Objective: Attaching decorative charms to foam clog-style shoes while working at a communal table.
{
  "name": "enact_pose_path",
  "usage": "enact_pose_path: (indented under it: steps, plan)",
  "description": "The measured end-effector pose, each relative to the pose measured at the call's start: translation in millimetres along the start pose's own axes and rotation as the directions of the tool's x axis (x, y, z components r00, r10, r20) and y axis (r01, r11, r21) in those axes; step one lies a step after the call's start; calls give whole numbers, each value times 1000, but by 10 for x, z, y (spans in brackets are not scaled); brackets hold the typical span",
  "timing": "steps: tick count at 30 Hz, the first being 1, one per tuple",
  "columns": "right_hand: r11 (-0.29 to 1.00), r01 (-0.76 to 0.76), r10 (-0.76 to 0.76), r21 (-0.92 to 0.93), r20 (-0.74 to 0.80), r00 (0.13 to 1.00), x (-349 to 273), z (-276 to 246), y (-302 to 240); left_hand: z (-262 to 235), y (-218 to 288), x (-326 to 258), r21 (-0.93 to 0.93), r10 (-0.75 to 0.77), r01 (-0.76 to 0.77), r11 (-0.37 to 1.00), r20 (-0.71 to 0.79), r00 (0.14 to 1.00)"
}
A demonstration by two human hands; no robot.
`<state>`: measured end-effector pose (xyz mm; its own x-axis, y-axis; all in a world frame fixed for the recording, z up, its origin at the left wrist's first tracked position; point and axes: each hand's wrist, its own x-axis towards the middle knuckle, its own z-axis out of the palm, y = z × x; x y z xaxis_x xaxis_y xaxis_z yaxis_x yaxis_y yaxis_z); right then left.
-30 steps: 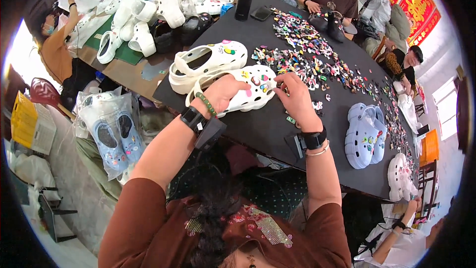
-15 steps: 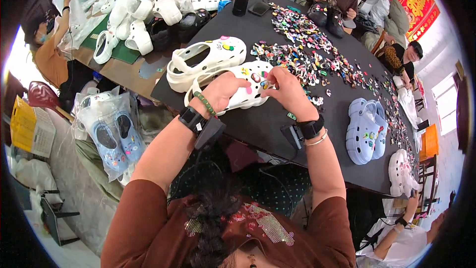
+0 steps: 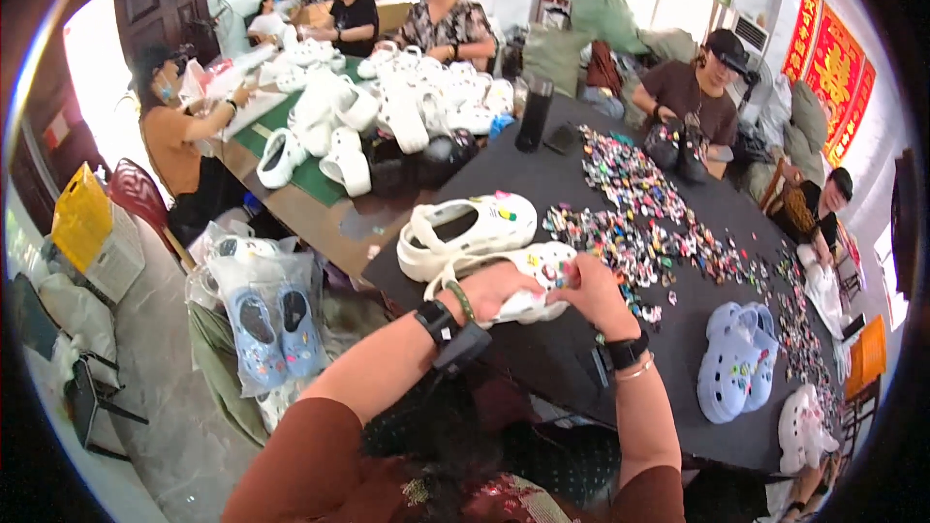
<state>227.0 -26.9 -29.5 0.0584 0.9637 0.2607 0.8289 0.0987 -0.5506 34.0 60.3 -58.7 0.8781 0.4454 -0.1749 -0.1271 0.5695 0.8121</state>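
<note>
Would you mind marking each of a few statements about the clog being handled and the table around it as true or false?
1. Both hands are on a white clog. True: the left hand grips the white clog and the right hand presses at its top.
2. A second white clog lies just beyond it. True: the second white clog rests on the black table.
3. The pair of clogs to the right of the hands is red. False: the pair of clogs is light blue.
4. The table holds no small charms. False: a pile of colourful charms is spread across it.
5. The tall bottle is white. False: the tall bottle is dark.
</note>
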Motion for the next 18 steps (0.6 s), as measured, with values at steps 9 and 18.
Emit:
enact_pose_path:
  steps: [9,18]
  plan:
    - [999,38,-37,-27,40,999,65,-111,-113,-4,26,6,88,27,-30,996,37,999]
    - [985,148,-146,-90,27,989,67,-80,-87,-7,144,-32,87,-23,27,996,-39,999]
